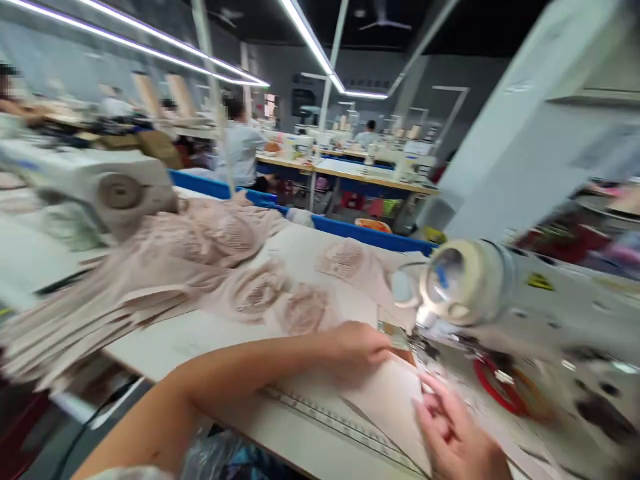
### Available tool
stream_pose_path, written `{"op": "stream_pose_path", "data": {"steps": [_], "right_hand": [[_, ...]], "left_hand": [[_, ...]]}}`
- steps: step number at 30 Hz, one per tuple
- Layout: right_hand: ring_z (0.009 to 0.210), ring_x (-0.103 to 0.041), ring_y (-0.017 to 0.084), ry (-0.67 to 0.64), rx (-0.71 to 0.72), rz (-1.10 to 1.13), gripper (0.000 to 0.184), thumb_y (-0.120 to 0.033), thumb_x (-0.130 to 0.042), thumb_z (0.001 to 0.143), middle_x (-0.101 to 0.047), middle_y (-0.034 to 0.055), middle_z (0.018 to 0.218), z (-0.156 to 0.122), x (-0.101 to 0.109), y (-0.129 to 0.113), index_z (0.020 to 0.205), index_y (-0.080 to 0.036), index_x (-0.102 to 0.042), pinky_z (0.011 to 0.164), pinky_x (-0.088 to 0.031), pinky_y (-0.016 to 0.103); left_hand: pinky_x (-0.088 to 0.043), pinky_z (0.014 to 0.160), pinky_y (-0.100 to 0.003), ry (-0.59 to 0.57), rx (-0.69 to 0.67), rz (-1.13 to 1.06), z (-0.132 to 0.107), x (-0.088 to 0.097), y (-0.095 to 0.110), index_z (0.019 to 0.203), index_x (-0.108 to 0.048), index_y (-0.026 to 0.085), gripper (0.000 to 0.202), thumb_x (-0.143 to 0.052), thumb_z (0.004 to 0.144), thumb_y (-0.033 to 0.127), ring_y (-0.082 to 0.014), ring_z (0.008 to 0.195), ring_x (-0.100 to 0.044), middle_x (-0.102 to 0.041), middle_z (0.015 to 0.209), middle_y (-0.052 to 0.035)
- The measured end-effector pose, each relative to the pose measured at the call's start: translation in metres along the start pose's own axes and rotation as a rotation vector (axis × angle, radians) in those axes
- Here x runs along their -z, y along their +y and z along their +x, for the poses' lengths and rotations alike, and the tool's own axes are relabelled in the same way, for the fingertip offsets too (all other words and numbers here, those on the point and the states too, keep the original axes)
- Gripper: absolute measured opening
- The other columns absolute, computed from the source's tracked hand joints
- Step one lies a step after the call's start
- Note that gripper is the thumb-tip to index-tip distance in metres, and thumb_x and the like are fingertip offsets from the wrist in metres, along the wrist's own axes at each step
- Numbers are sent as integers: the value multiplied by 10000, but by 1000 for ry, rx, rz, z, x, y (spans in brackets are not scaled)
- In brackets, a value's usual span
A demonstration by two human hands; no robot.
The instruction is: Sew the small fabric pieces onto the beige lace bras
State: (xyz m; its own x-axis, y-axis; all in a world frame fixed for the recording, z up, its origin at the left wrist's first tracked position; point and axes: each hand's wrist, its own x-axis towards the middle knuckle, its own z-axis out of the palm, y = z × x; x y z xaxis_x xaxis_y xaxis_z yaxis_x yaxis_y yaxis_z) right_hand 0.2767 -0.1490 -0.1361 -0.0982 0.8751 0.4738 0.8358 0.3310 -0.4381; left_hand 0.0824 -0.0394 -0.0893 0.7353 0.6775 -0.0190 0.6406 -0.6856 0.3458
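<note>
My left hand [357, 347] lies palm down on a piece of pale pink fabric [385, 393] on the sewing table, fingers bent and pressing the cloth close to the needle area of the sewing machine [465, 283]. At the lower right, my right hand [453, 433] rests on the same fabric, its fingers curled at the cloth's near edge. The whole picture is smeared by motion.
A heap of pink lace-patterned pieces [165, 267] covers the table's left and middle. A ruler strip [340, 423] runs along the table's front edge. Another sewing machine [95, 187] stands at far left. Other people sit at benches [350, 170] behind blue bins.
</note>
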Motion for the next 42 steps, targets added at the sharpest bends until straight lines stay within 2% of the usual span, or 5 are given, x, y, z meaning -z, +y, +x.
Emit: {"op": "stream_pose_path", "data": {"steps": [6,15,22,28,42], "right_hand": [[889,-630,197,16,442,-177,241,-240,-420,1004,-638,90,1024,4,20,-18,999,-224,-660,725,-528,283],[658,-506,174,-39,475,-302,281,-37,-375,909,-567,37,747,10,22,-19,899,-180,-616,609,-371,289],[869,-614,185,-70,386,-83,343,-1,-366,888,-659,76,1014,6,32,-8,1046,-192,-602,727,-498,279],[950,-654,178,-47,374,36,383,16,-389,890,-689,65,1055,4,35,-3,1139,-194,-592,853,-559,304],[937,-653,198,-32,406,-70,381,19,-378,900,-689,81,1023,6,44,0,1174,-160,-573,823,-588,341]], "left_hand": [[-401,616,-292,175,96,113,0,-17,-8,981,-565,167,156,-439,996,256,-202,769,-623,-663,913,-43],[-418,873,-370,265,-312,248,-3,-26,-4,1070,-595,110,233,-427,910,91,-247,1035,-529,-598,1099,-134],[-247,1109,-530,113,-314,131,-24,-11,4,1327,-459,58,778,-570,799,619,-328,1142,-470,-525,1251,-181],[-209,1129,-517,75,-307,173,-17,-10,4,1319,-457,53,617,-521,783,352,-306,1116,-469,-529,1202,-167],[-359,972,-482,177,-371,273,1,-13,12,1022,-601,95,307,-459,848,304,-298,962,-488,-552,1053,-162]]}}
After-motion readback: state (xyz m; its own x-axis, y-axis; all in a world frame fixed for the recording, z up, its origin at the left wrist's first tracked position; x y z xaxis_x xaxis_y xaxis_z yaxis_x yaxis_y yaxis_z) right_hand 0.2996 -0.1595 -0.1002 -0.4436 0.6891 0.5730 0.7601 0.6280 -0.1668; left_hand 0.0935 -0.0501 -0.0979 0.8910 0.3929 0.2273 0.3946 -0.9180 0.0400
